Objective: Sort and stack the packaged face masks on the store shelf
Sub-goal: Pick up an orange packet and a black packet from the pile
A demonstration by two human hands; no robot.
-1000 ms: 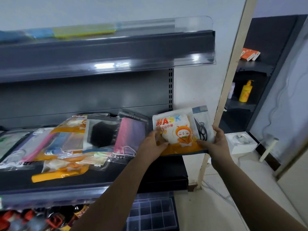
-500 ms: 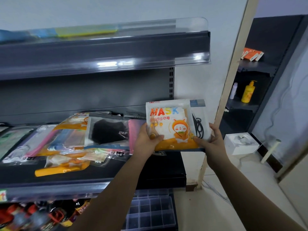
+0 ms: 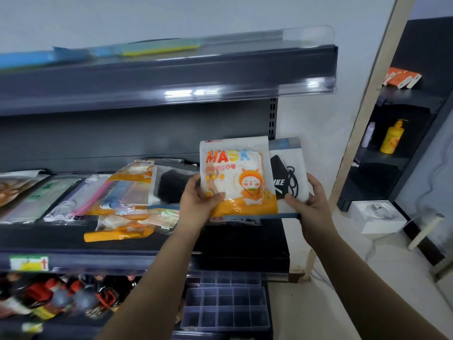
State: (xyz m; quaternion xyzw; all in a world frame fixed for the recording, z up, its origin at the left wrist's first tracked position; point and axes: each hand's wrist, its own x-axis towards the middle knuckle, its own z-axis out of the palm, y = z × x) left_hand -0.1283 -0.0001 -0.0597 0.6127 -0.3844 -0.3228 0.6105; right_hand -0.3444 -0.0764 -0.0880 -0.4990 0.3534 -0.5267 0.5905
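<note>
The left hand (image 3: 198, 202) is clamped on the lower left corner of a small stack of packaged face masks, thumb across the front and fingers behind, and the right hand (image 3: 307, 204) grips the stack's lower right corner in the same way. The front pack, an orange and white MASK pack (image 3: 235, 177) printed with a cartoon figure, overlaps a black mask pack (image 3: 288, 175) with a blue top strip that sticks out to its right. Both packs are held nearly upright in the air, just in front of the right end of the middle shelf (image 3: 73, 241) and not resting on it. On that shelf to the left, loose mask packs lie overlapping: a clear pack with a black mask (image 3: 171, 187) just beside the left hand, then orange-edged packs (image 3: 117, 231), a pink one (image 3: 93, 197) and pale green ones (image 3: 41, 197) farther left. A price tag (image 3: 29, 263) sits on the shelf's front lip. The upper shelf (image 3: 171, 77) carries blue and yellow flat items behind a clear guard. Below, a clear compartment organiser (image 3: 225, 305) stands under the forearms, with blurred red and grey goods (image 3: 61, 295) to its left. On a dark side shelf at right stand a yellow pump bottle (image 3: 392, 138) and orange boxes (image 3: 402, 77); a white box (image 3: 377, 217) sits on the floor.
</note>
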